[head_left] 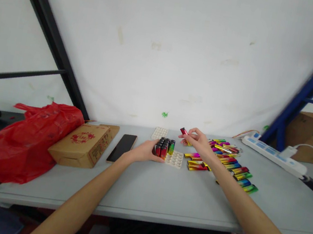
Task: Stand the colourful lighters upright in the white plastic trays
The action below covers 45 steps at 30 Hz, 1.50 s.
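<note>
Left hand (145, 151): we see it curved around the left side of the upright cylinders (164, 146), mid-frame (whether it grips, we cannot tell).
Right hand (196, 140): right of centre, pinching a red cylinder (183, 131).
Tray (177, 160): pale, dimpled, mid-frame, under the upright ones.
Loose cylinders (231, 162): we find them lying right of centre.
Phone (122, 148): left of centre.

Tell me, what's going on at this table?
A person's left hand curls against a cluster of upright, lighter-like items at the left of a pale cupped tray, whose right part shows bare cups. The right hand holds up a single red item. More colorful loose items lie to the right; another tray lies behind.
</note>
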Available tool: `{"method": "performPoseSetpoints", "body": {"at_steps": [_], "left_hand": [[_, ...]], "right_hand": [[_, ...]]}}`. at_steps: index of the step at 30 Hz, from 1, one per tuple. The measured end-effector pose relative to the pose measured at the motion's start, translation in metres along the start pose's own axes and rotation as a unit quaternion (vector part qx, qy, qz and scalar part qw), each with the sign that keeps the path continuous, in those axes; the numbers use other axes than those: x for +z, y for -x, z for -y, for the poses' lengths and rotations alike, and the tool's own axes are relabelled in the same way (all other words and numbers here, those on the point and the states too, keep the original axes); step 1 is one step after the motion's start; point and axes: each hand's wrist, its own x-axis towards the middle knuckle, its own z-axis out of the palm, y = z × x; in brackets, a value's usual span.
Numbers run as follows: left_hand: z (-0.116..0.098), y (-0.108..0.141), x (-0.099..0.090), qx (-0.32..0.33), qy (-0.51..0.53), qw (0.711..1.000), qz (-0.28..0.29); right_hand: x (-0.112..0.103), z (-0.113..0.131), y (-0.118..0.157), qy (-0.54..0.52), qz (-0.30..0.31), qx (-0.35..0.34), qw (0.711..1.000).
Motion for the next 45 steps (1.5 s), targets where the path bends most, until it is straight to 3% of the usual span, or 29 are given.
{"method": "performPoseSetpoints", "body": {"at_steps": [5,11,20,32,45], "left_hand": [[0.000,0.000,0.000,0.004,0.009,1.000,0.002],[-0.002,0.000,0.000,0.007,0.008,1.000,0.002],[-0.004,0.000,0.000,0.006,0.015,1.000,0.005],[0.001,-0.001,0.001,0.011,0.018,1.000,0.001],[-0.002,-0.001,0.000,0.009,0.013,1.000,0.004]], "right_hand": [[-0.002,-0.026,0.007,-0.002,-0.004,0.002,1.000],[0.003,-0.031,0.010,0.047,0.048,0.057,0.996],[0.012,-0.032,0.015,0.234,-0.036,0.063,0.970],[0.025,-0.030,0.019,0.099,-0.032,0.112,0.988],[0.022,-0.032,0.020,0.063,-0.023,0.113,0.991]]}}
